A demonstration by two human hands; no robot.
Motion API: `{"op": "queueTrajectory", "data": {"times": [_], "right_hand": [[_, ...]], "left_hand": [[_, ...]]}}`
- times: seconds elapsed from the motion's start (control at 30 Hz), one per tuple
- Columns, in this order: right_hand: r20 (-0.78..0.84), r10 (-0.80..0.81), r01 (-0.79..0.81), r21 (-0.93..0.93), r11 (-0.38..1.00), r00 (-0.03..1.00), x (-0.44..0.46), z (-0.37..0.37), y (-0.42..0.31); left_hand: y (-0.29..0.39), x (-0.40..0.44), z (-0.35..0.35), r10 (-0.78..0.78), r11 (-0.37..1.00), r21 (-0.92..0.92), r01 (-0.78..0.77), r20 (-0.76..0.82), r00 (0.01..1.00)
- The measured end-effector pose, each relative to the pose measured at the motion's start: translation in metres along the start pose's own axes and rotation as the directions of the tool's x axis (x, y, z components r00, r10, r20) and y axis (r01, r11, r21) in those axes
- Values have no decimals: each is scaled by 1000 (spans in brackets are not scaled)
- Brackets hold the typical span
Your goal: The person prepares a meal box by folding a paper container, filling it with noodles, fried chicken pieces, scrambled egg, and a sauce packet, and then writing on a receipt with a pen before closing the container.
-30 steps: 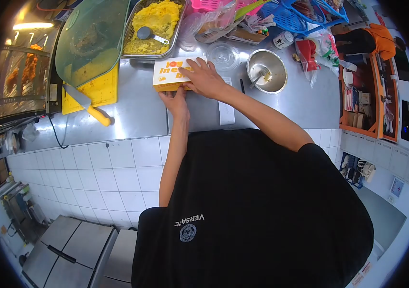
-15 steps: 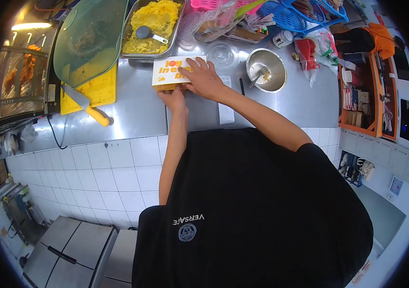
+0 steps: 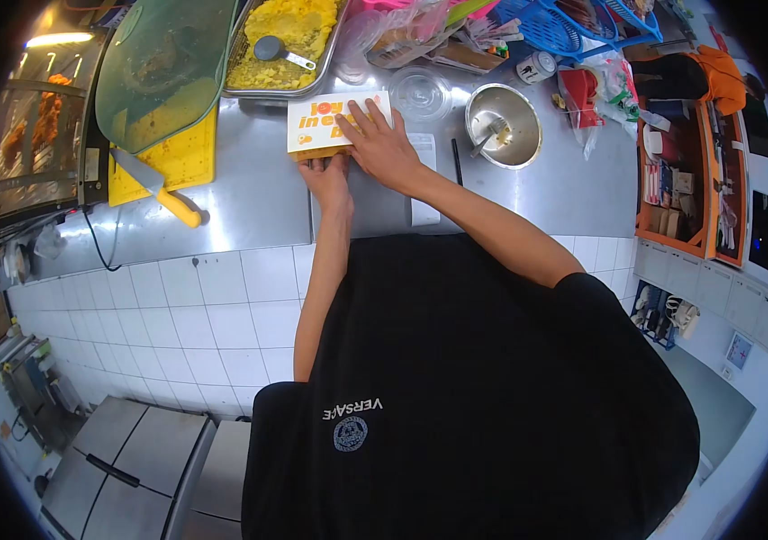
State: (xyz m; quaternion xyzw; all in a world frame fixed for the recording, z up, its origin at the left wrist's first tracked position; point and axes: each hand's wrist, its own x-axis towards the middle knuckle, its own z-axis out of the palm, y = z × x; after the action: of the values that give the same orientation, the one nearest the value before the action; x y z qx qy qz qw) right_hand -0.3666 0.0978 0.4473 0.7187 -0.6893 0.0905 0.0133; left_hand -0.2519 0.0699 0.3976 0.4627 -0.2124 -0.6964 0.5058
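A white cardboard food box [image 3: 305,137] with orange and red lettering sits on the steel counter, its lid down and its near side yellow. My right hand [image 3: 386,151] lies flat over the right part of the lid, fingers spread. At the near side of the box, my left hand [image 3: 328,180] grips the lower front edge with bent fingers; part of its fingertips is hidden by the box. Right behind the box stands a steel tray [image 3: 287,93] of yellow food, with a measuring scoop [image 3: 271,50] on top. A clear plastic tub [image 3: 420,94] is close to my right fingertips.
Left are a yellow-handled knife [image 3: 157,187] on a yellow cutting board [image 3: 195,168], a green translucent lid [image 3: 154,81] and a lit display cabinet [image 3: 42,135]. Right are a black pen [image 3: 457,162], a metal bowl [image 3: 528,148] with a utensil and a can [image 3: 537,67]. A person in orange [image 3: 722,72] bends beyond.
The view has shifted slightly. My left fingers have moved along the front edge of the box, and my right hand has slid a little to the right on the lid.
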Motion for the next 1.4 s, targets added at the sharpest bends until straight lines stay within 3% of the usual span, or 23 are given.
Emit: {"op": "queueTrajectory", "data": {"times": [0.1,0.27,0.4,0.47,0.63,0.73,0.83,0.87,0.93,1.0,1.03,1.07,1.1,1.17,1.27,1.4], "right_hand": [[22,3,-1,-69,998,1000,0,1,-1],[4,-5,5,21,1000,1000,-1,-2,-3],[-4,-4,4,58,998,1000,-8,3,4],[-20,-43,43,20,999,999,-12,10,8],[-21,-30,33,134,990,999,-15,-8,10],[-80,-48,60,151,987,996,-23,2,14],[224,-104,19,353,936,969,-26,-52,27],[209,41,-171,654,737,977,-28,-65,44],[-4,270,-201,655,728,963,-54,-120,120],[-133,679,-446,660,604,722,-95,-127,239],[-306,785,-576,546,609,539,-125,-123,308],[-207,871,-817,302,491,446,-139,-156,337],[-363,780,-806,116,580,509,-193,-102,417],[8,857,-775,432,462,516,-232,-74,493],[413,819,-794,602,82,397,-215,-110,478],[492,715,-644,761,-77,497,-226,-90,495]], "left_hand": [[3,-3,1,-1,1000,8,1,17,1000],[-3,-2,-4,-8,1000,-23,8,-2,1000],[3,-8,-8,-85,988,-117,100,129,988],[5,-18,-5,-200,977,-75,201,24,980],[6,-28,3,-258,959,-125,255,-4,966],[-3,-20,3,-217,976,-3,217,-9,976],[-3,-27,14,-157,987,-21,158,30,987],[-5,-28,14,-208,978,-17,208,-10,978],[-10,-27,15,-209,977,-48,206,-51,977],[-13,-31,17,-202,978,-61,198,-66,977],[-13,-34,20,-192,980,-59,188,-69,979],[-12,-38,24,-181,983,-57,177,-70,981],[-13,-41,29,-167,985,-58,163,-74,983],[-19,-42,32,-158,985,-84,148,-126,979],[-20,-53,42,-157,982,-131,133,-196,968],[-19,-66,57,-142,979,-174,105,-216,966]]}}
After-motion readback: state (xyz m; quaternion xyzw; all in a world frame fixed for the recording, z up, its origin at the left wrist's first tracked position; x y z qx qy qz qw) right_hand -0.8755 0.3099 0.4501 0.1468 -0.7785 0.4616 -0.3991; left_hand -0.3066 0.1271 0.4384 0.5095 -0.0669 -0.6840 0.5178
